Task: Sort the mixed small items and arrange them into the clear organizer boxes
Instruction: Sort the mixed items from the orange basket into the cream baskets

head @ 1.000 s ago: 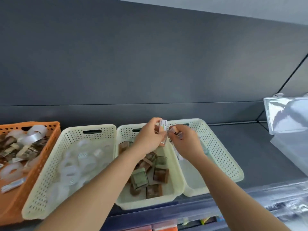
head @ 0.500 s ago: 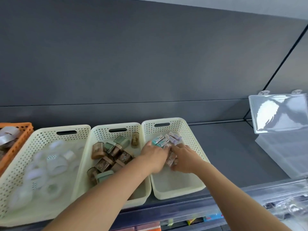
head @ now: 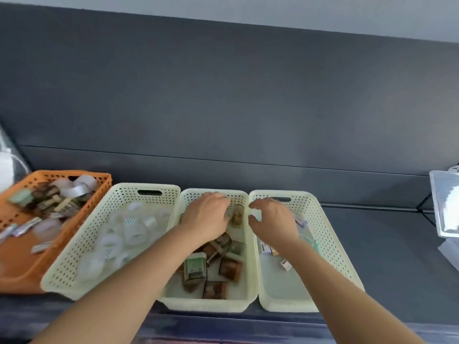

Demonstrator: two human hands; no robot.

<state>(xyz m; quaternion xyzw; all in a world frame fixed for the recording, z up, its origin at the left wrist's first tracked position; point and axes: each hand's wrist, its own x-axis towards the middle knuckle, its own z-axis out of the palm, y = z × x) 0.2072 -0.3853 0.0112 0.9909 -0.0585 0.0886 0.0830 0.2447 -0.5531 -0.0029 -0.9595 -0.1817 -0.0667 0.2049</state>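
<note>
— Where do our small items sit right now?

— Mostly in kinds. The brown and green boxes [head: 229, 268] lie jumbled in the middle basket [head: 206, 305], the clear tape rolls [head: 131, 234] fill the cream basket [head: 82, 247] to its left, and flat little packets [head: 267, 248] lie in the right basket [head: 330, 234].

— And our hands?

— Our left hand [head: 206, 217] reaches to the far end of the middle basket, back up, fingers bent down among the boxes; we cannot tell whether it grips one. Our right hand [head: 273, 220] hovers over the far left corner of the right basket, fingers loosely curved, thumb apart, holding nothing.

— Why one hand per basket?

— We judge each hand serves its own kind, so like lands with like.

— What remains?

— The orange basket [head: 74, 173] on the far left holds a mix of rolls, boxes and packets, so we reckon the sorting is unfinished. A clear box [head: 444, 207] stands well apart at the right edge of the shelf [head: 385, 244]; we cannot see what it holds.
</note>
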